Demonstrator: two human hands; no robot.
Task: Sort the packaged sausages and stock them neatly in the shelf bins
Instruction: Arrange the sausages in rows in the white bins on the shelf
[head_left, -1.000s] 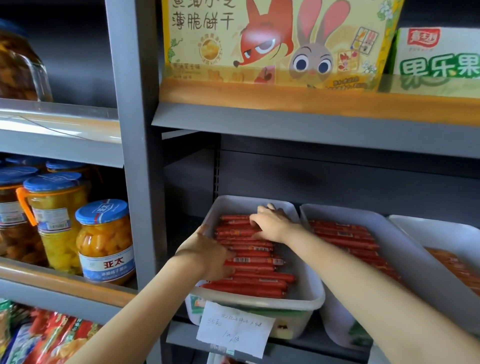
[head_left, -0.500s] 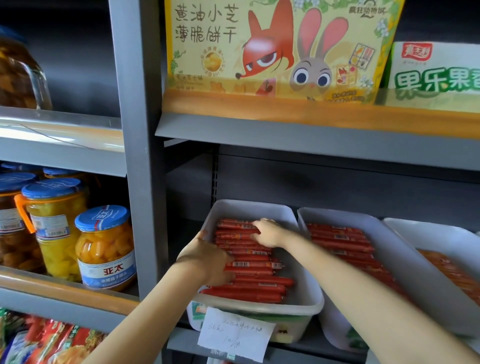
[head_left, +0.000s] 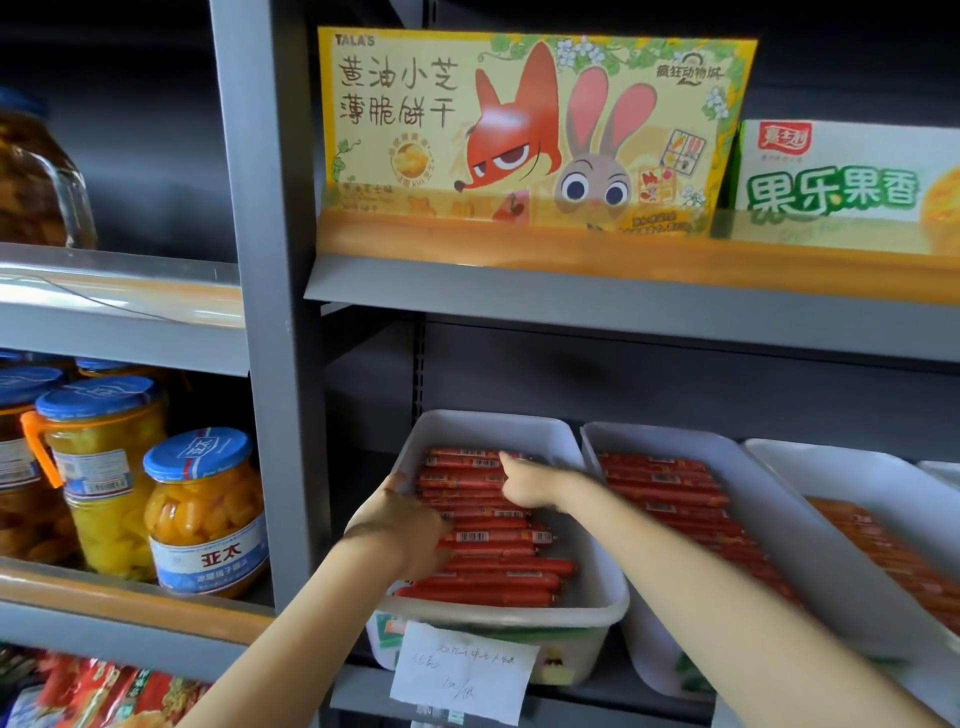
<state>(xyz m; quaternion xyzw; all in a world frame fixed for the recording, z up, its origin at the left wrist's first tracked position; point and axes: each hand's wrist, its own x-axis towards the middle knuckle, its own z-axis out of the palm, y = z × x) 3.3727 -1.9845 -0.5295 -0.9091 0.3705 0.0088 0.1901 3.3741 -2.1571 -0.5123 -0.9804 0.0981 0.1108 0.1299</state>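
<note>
Now our left hand (head_left: 402, 527) lies flat on the red, foil-wrapped sausages (head_left: 488, 525) at the left wall of the white plastic bin (head_left: 597, 613). Our right hand (head_left: 524, 486), nearer the back rows, curls with one finger pointing. Sausages run left-to-right, crosswise to our reach.
</note>
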